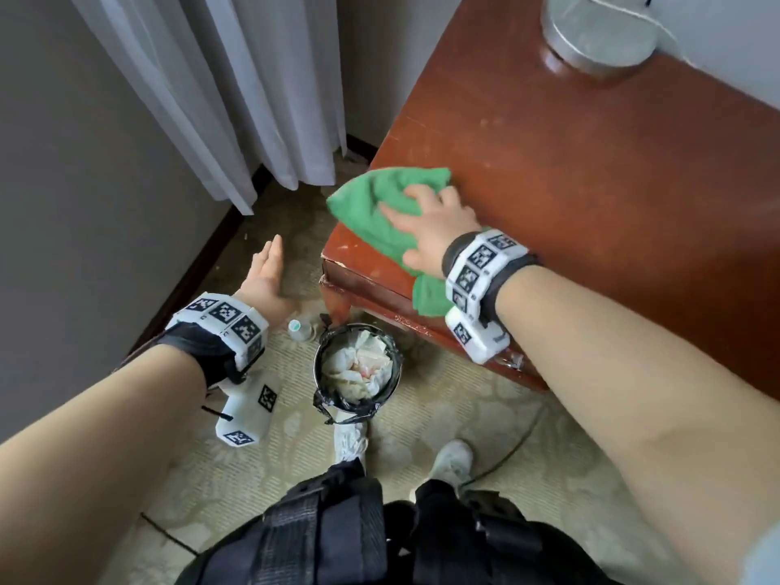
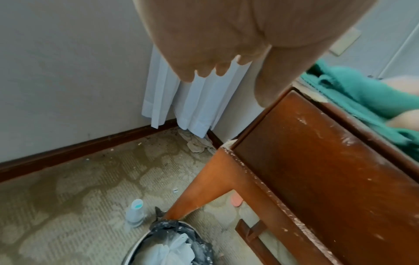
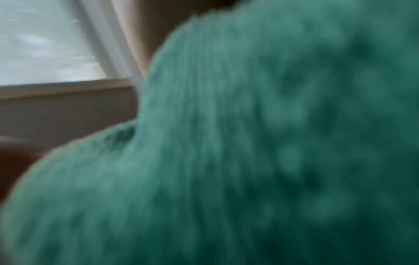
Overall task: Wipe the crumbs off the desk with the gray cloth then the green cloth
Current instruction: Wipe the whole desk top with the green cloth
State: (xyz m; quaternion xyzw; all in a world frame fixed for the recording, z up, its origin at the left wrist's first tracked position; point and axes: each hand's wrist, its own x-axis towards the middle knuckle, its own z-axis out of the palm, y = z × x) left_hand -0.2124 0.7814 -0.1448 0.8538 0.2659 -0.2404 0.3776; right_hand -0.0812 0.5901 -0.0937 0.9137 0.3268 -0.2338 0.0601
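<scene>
A bunched green cloth (image 1: 371, 204) lies on the front left corner of the red-brown desk (image 1: 591, 183), part of it hanging over the edge. My right hand (image 1: 422, 221) presses down on it, fingers curled into the fabric. The right wrist view is filled by blurred green cloth (image 3: 249, 143). My left hand (image 1: 266, 268) hovers left of the desk corner, below the top, fingers straight and holding nothing. The left wrist view shows the left hand (image 2: 204, 44) from behind, the desk's side panel (image 2: 317, 170) and the green cloth (image 2: 353, 95) on top. No gray cloth is plainly visible.
A bin (image 1: 358, 365) with a black liner and crumpled paper stands on the carpet by the desk leg, a small bottle (image 1: 299, 329) beside it. A round metal lamp base (image 1: 599, 31) sits at the desk's back. A pale crumpled rag (image 2: 199, 145) lies under the curtain (image 1: 236, 99).
</scene>
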